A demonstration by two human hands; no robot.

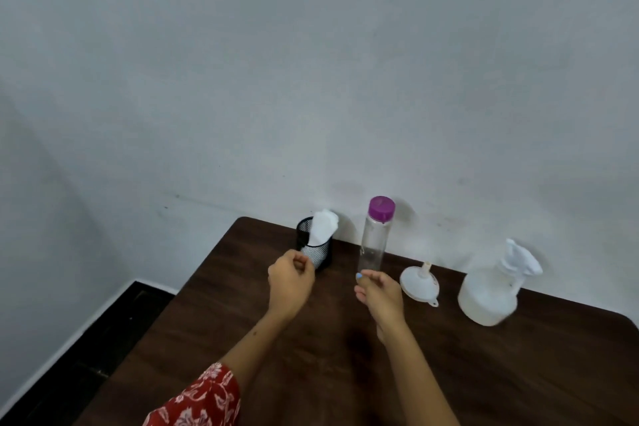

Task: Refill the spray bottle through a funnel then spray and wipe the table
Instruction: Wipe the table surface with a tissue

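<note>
I think I am just starting. My right hand [379, 294] reaches for the tall clear water bottle with the purple cap [375, 235], fingers loose, holding nothing. My left hand [291, 278] is curled and empty. Next, grab it. The round white spray bottle [491, 290] stands right of the white plastic funnel [419, 282].

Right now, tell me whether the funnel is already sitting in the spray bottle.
No, the funnel lies upside down on the table, apart from the spray bottle.
</note>
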